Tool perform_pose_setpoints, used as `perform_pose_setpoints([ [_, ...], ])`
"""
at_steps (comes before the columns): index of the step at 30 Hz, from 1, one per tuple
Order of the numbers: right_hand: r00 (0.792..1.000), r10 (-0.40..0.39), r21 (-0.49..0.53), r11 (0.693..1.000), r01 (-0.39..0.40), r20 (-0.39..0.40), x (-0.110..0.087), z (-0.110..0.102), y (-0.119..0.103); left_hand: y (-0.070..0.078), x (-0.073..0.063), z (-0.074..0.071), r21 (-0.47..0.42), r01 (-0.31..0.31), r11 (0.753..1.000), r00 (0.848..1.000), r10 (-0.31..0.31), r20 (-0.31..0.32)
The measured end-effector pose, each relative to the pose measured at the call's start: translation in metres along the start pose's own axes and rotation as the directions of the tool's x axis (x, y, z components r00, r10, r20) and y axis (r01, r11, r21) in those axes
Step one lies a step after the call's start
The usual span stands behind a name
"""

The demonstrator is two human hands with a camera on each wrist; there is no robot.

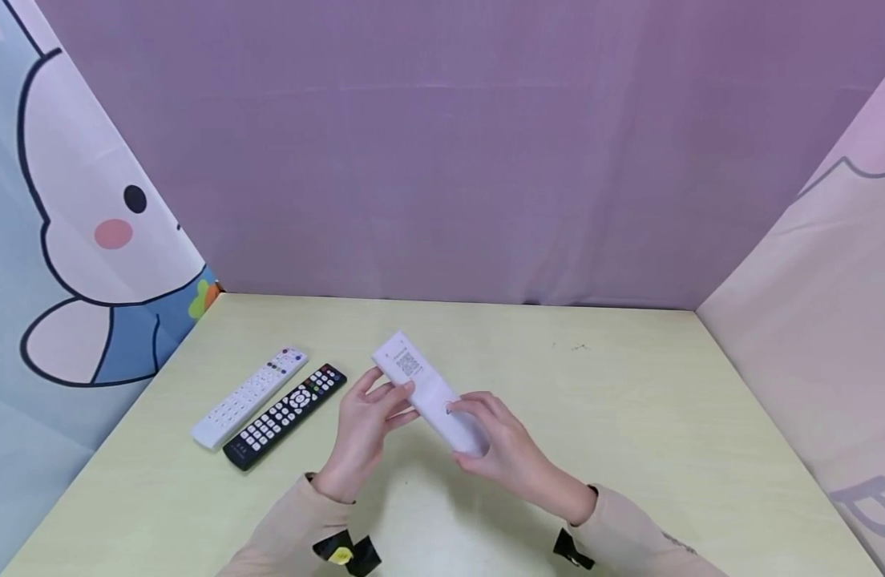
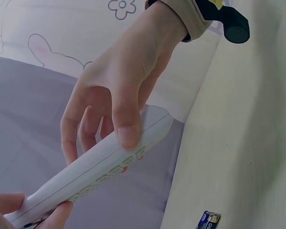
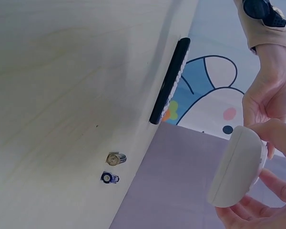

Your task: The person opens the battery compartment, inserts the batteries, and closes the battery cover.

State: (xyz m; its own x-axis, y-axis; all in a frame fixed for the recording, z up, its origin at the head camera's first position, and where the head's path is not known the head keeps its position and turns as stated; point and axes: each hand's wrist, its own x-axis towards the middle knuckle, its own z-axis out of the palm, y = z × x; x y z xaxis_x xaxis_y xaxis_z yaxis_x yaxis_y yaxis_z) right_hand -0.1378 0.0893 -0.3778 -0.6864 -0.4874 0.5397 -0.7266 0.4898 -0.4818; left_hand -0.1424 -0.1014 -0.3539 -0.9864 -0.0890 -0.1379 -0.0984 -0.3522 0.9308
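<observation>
A white remote control (image 1: pixel 431 393) is held above the table, its back with a printed code label facing up. My left hand (image 1: pixel 361 425) grips it near the labelled end, thumb on top and fingers beneath. At the other end my right hand (image 1: pixel 515 453) holds it, with fingers on the back and along the edges. Rows of buttons show on the remote's lower face in the left wrist view. Two small batteries, one tan and dark (image 3: pixel 116 159), one blue (image 3: pixel 109 178), are on the table in the right wrist view; the head view does not show them.
To the left, a second white remote (image 1: pixel 251 397) and a black remote (image 1: pixel 285 417) lie side by side, buttons up, on the pale table (image 1: pixel 630 417). A purple cloth wall (image 1: pixel 442 160) stands behind, with printed cloth at both sides.
</observation>
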Motion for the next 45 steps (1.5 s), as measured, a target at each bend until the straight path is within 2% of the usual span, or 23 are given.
perform_pose_setpoints([
  [11, 1.000, 0.013, 0.067, 0.998, -0.014, 0.015, 0.000, -0.001, 0.001, -0.002, 0.001, -0.001, -0.014, 0.017, 1.000, 1.000, -0.017, -0.010],
  [16, 0.997, 0.034, 0.093, 0.995, -0.028, -0.063, 0.002, 0.001, 0.000, -0.002, 0.003, -0.002, -0.030, 0.025, 0.999, 1.000, -0.025, -0.019],
  [23, 0.978, 0.097, 0.164, 0.984, -0.067, -0.183, 0.004, 0.003, -0.002, -0.001, 0.003, -0.003, -0.052, 0.028, 0.998, 0.999, -0.029, -0.027],
  [29, 0.963, 0.108, 0.222, 0.974, -0.052, -0.248, 0.008, -0.005, -0.019, -0.001, 0.003, -0.004, -0.056, 0.033, 0.998, 0.999, -0.034, -0.029],
  [32, 0.961, 0.117, 0.242, 0.969, -0.056, -0.249, 0.008, -0.006, -0.021, -0.001, 0.003, -0.004, -0.057, 0.035, 0.998, 0.999, -0.036, -0.029],
  [37, 0.960, 0.174, 0.288, 0.952, -0.107, -0.220, 0.002, 0.003, -0.005, -0.002, 0.003, -0.005, -0.052, 0.041, 0.998, 0.999, -0.042, -0.025],
  [40, 0.957, 0.206, 0.319, 0.938, -0.133, -0.205, 0.003, 0.000, -0.011, -0.003, 0.004, -0.006, -0.056, 0.047, 0.997, 0.999, -0.049, -0.018],
  [45, 0.954, 0.229, 0.370, 0.918, -0.145, -0.194, 0.002, 0.000, -0.006, -0.004, 0.005, -0.008, -0.060, 0.072, 0.996, 0.997, -0.073, -0.017],
])
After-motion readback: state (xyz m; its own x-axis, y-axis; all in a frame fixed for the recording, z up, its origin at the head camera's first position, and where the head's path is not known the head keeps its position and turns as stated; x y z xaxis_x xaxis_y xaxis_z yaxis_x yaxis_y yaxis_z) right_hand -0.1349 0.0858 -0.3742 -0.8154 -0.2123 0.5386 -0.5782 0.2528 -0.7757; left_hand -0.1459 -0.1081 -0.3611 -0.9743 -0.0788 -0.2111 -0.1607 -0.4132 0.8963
